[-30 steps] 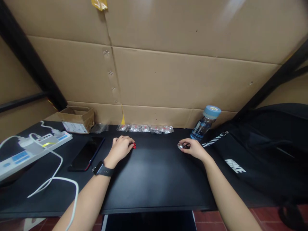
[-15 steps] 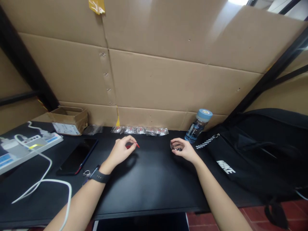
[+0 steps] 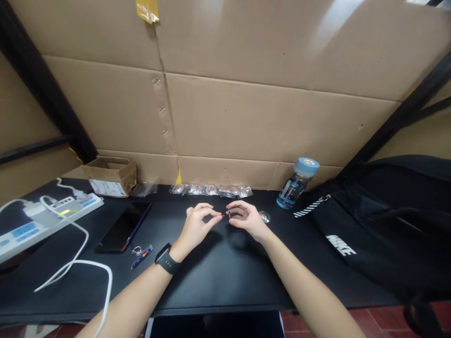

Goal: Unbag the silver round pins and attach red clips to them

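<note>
Cardboard [image 3: 246, 117] backs the table [image 3: 218, 277]; above its middle, my left hand [image 3: 198, 224] pinches a red piece [image 3: 222, 216], my half-curled right hand [image 3: 249, 220] a thin disc [image 3: 229, 214]. They're near, unjoined; far packets [image 3: 211, 189] look wrapped, untouched.

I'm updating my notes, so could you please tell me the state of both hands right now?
Left hand: closed, pinching a small red item.
Right hand: fingers curled, holding a small thin item, seen edge-on.

A red piece [image 3: 222, 216] is pinched near an upright thin piece [image 3: 229, 214].
</note>
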### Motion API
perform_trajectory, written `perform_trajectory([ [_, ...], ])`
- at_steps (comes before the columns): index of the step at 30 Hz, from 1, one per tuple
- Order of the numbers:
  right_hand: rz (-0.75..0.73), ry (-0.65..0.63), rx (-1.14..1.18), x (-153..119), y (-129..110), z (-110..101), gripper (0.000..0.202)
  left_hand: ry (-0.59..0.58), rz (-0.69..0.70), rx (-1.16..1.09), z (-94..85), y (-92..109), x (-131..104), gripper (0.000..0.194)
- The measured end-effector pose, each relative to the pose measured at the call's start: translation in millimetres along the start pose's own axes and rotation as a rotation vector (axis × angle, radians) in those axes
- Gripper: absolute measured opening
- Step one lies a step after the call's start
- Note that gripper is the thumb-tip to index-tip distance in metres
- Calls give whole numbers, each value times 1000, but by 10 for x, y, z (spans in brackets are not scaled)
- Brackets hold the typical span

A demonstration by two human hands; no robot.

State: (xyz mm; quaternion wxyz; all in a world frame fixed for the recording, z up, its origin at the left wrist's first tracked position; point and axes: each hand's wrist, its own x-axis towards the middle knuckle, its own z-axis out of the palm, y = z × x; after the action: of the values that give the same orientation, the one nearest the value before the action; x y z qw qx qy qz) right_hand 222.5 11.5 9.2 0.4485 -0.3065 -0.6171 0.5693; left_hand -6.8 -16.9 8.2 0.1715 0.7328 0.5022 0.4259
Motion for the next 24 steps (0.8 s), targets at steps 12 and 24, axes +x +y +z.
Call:
perform_trajectory([
  [12, 34, 3, 136, -125, 75, 73, 50, -43, -72, -35, -1, 75, 2, 8],
  [24, 26, 32, 183, -157, 62, 198, 48, -22, 144, 115, 29, 89, -49, 7],
])
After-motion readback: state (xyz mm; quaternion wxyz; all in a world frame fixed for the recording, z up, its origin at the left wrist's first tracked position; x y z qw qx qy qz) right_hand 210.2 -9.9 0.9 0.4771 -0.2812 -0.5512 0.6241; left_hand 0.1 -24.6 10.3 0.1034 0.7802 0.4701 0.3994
